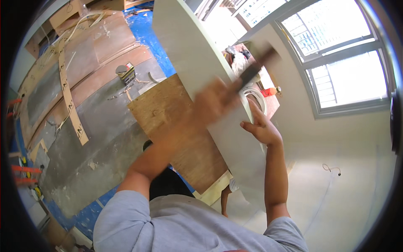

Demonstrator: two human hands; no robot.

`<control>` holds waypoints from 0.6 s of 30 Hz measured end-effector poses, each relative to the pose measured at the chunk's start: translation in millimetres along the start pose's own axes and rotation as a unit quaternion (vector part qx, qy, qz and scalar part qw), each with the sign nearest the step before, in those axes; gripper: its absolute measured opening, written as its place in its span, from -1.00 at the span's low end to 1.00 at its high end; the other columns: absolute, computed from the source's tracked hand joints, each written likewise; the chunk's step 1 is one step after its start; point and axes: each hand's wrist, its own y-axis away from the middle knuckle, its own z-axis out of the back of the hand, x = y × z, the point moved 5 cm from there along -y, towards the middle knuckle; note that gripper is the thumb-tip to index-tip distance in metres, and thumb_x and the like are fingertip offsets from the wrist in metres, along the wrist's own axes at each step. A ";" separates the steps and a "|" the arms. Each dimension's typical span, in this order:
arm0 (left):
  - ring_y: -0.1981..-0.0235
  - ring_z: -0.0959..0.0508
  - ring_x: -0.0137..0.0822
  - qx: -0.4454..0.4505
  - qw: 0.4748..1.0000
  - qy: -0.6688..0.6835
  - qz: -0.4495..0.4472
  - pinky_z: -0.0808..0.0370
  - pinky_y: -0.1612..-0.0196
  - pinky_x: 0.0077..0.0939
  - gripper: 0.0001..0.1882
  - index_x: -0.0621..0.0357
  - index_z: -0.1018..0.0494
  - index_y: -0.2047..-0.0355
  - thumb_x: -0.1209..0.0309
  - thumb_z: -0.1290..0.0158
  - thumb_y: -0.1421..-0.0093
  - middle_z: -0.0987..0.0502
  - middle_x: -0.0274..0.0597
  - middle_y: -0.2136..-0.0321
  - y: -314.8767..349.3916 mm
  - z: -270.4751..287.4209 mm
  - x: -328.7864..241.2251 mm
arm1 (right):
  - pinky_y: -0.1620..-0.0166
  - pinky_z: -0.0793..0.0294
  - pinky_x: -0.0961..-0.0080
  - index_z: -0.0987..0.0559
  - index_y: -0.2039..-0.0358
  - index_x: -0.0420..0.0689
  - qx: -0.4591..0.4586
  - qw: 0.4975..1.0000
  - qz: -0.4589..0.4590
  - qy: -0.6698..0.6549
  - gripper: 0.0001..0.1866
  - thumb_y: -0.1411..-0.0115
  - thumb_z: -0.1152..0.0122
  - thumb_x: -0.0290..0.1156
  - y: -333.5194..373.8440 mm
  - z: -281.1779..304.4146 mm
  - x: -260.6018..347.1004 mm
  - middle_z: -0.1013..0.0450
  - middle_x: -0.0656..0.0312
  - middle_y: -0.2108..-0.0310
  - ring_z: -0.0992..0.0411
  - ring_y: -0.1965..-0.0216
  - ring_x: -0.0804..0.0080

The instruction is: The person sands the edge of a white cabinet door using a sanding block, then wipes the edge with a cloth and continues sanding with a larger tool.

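A tall pale panel (pixel 187 46) stands on edge in front of me, running from the upper middle toward the lower right. My left hand (pixel 210 103), smeared by motion, is wrapped round a long dark tool (pixel 254 73) with a reddish-brown end. The blur hides what kind of tool it is. It slants up to the right, across the panel's edge. Below it, my right hand (pixel 265 131) straddles that edge, thumb over the near face and fingers stretched along the far side.
Brown plywood (pixel 176 130) lies beside the panel. A tin (pixel 126 73) and a long wood strip (pixel 69 96) are on the board-covered floor at left. White coiled cable (pixel 256 98) and a red-orange bottle (pixel 270 91) lie behind the panel. Another person's arm (pixel 225 201) shows below. Windows (pixel 327 25) fill the upper right.
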 end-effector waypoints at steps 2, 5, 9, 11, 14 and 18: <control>0.48 -0.51 -0.18 0.009 1.000 0.015 -0.014 -0.52 0.48 -0.24 -0.33 -0.19 -0.38 -0.36 0.08 -0.25 -0.26 -0.44 -0.19 0.42 19.9 -11.8 -30.4 | -0.46 -0.01 0.30 -0.05 -0.51 -0.25 0.008 0.998 0.046 0.034 -0.06 -0.18 -0.30 -0.52 -1.3 1.9 4.1 -0.20 -0.08 -0.42 -0.03 -0.49 0.11; 0.47 -0.53 -0.17 -0.017 0.996 -0.064 -0.052 -0.52 0.49 -0.23 -0.37 -0.19 -0.41 -0.33 0.08 -0.24 -0.26 -0.45 -0.20 0.40 4.6 -17.6 14.9 | -0.47 0.03 0.32 -0.07 -0.49 -0.29 -0.011 0.999 0.024 -0.017 -0.09 -0.17 -0.29 -0.55 3.0 -4.6 2.8 -0.19 -0.07 -0.41 -0.03 -0.49 0.13; 0.39 -0.58 -0.01 -0.093 0.992 -0.074 0.045 -0.56 0.37 -0.15 -0.47 -0.07 -0.53 -0.20 0.00 -0.18 -0.31 -0.52 -0.10 0.32 -64.6 18.3 131.5 | -0.49 0.11 0.36 -0.01 -0.51 -0.30 0.001 0.999 -0.008 -0.034 -0.05 -0.15 -0.25 -0.62 4.1 -2.9 14.0 -0.13 -0.03 -0.46 0.04 -0.53 0.18; 0.34 -0.59 0.03 -0.156 0.978 -0.114 0.077 -0.56 0.32 -0.15 -0.46 0.01 -0.55 -0.17 -0.02 -0.16 -0.32 -0.53 -0.06 0.31 -97.7 57.1 188.1 | -0.52 0.28 0.36 0.01 -0.52 -0.31 0.014 0.995 -0.010 -0.094 0.00 -0.12 -0.29 -0.61 -4.7 1.6 24.2 0.06 -0.02 -0.55 0.26 -0.59 0.23; 0.31 -0.62 0.02 -0.157 0.975 -0.109 0.114 -0.57 0.29 -0.17 -0.45 0.08 -0.55 -0.15 -0.02 -0.18 -0.32 -0.54 -0.05 0.32 -90.2 70.9 145.9 | -0.52 0.27 0.35 -0.01 -0.51 -0.32 0.005 0.998 -0.032 -0.061 -0.01 -0.11 -0.27 -0.63 -1.4 3.0 12.3 0.05 -0.02 -0.55 0.25 -0.59 0.22; 0.43 -0.57 -0.09 0.026 0.998 -0.033 -0.051 -0.60 0.36 -0.25 -0.40 -0.13 -0.47 -0.28 0.05 -0.25 -0.26 -0.50 -0.11 0.42 12.6 4.0 -0.1 | -0.50 0.17 0.34 -0.03 -0.52 -0.27 0.012 0.993 -0.062 -0.101 -0.04 -0.12 -0.24 -0.65 -2.7 2.5 8.1 0.00 0.00 -0.52 0.16 -0.56 0.22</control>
